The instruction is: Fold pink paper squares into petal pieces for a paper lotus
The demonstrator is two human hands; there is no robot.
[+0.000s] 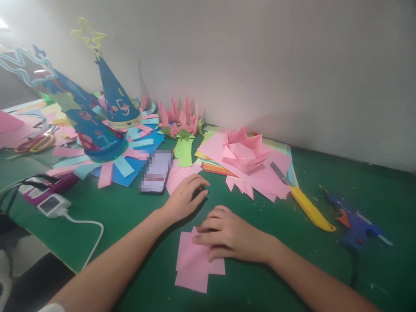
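Overlapping pink paper pieces lie flat on the green table near its front. Over their upper right part rests my right hand, fingers stretched loosely and hiding some of the paper. My left hand is farther forward, its fingers apart with nothing between them, close to a phone and a pink sheet. Beyond both hands, a folded pink paper flower sits on a stack of coloured paper. Small cut pink pieces lie at the stack's front edge.
Blue cone hats and a pink paper crown stand at the back left by the wall. A yellow-handled knife and a blue glue gun lie right. Scissors and a power strip are left.
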